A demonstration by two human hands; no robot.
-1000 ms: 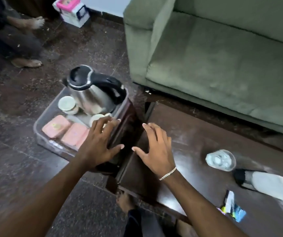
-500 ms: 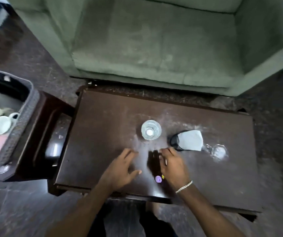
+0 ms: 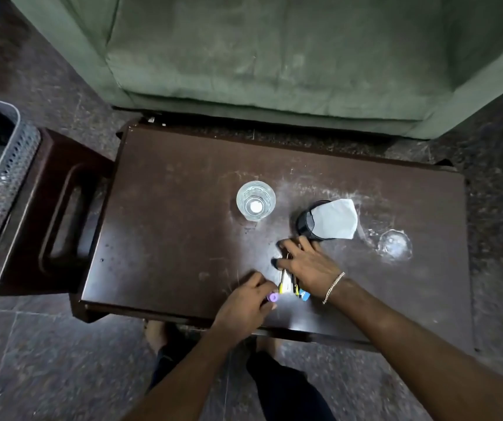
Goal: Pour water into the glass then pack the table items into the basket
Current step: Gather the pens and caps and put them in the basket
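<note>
— What's past the desk?

— A green sofa (image 3: 274, 53), its cushion worn pale in patches, right up against the far edge.

— And below me?

— Dark speckled stone floor (image 3: 31, 360) all around. My own feet (image 3: 156, 332) poke out from under the near edge, dark trousers (image 3: 277, 387) above them.

— To my left?

— A dark wooden stool (image 3: 58, 208), just beside the desk.

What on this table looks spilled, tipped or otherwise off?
A black container lies tipped on its side on the table, white paper sticking out of its mouth. To its right sits a wet patch or clear lid; which one is unclear. The glass stands upright.
</note>
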